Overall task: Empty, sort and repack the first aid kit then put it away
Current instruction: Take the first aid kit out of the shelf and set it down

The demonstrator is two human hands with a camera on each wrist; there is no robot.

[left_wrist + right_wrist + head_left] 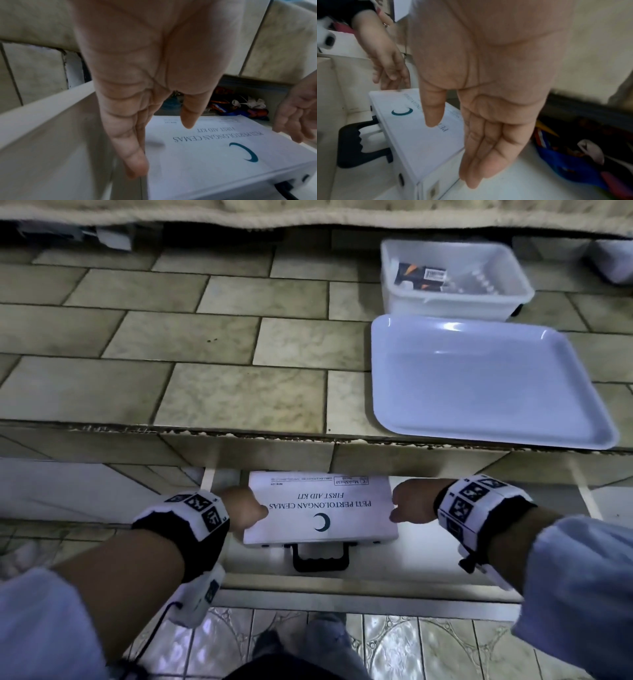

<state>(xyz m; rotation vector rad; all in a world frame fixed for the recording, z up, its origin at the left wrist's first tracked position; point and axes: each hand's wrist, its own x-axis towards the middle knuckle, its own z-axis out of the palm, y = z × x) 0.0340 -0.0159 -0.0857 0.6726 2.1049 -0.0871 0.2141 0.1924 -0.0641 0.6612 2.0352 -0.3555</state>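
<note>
The white first aid kit [322,508] lies flat and closed in an open drawer [428,563] under the tiled counter, its black handle [322,558] towards me. My left hand [243,511] is at the kit's left edge. In the left wrist view its fingers [133,162] reach straight down beside the kit [205,155] and the thumb lies over the lid. My right hand [407,505] mirrors this at the right edge. Its fingers [479,162] hang straight beside the kit [419,142], thumb above the lid. Neither hand is curled round the kit.
On the counter at the right sit an empty white tray [479,378] and, behind it, a white tub [455,278] holding a few packets. Coloured clutter [573,162] fills the back of the drawer behind the kit. The counter's front edge overhangs the drawer.
</note>
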